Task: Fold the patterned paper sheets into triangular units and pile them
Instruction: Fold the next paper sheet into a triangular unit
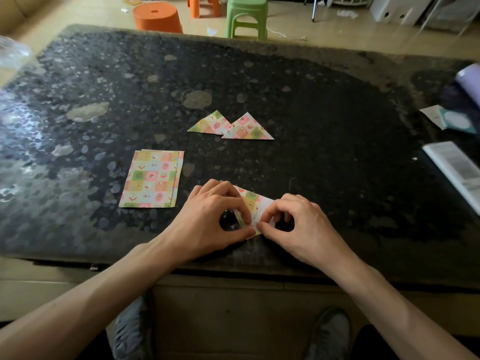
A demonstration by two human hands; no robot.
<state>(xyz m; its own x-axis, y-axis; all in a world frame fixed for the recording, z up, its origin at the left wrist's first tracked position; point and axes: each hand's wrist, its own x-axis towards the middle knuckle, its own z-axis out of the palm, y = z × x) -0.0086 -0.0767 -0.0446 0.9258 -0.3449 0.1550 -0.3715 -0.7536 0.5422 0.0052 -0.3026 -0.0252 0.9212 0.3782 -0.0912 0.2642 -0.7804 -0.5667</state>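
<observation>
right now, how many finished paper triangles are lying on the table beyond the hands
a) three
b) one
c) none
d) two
d: a left triangle and a right triangle lie touching on the stone table, while the left hand and right hand pinch a half-folded sheet that is not yet a triangle.

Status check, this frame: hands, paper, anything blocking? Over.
Left hand and right hand both pinch the part-folded sheet. Two finished triangles overlap farther out; unfolded stack lies left. Nothing blocks the work.
</observation>
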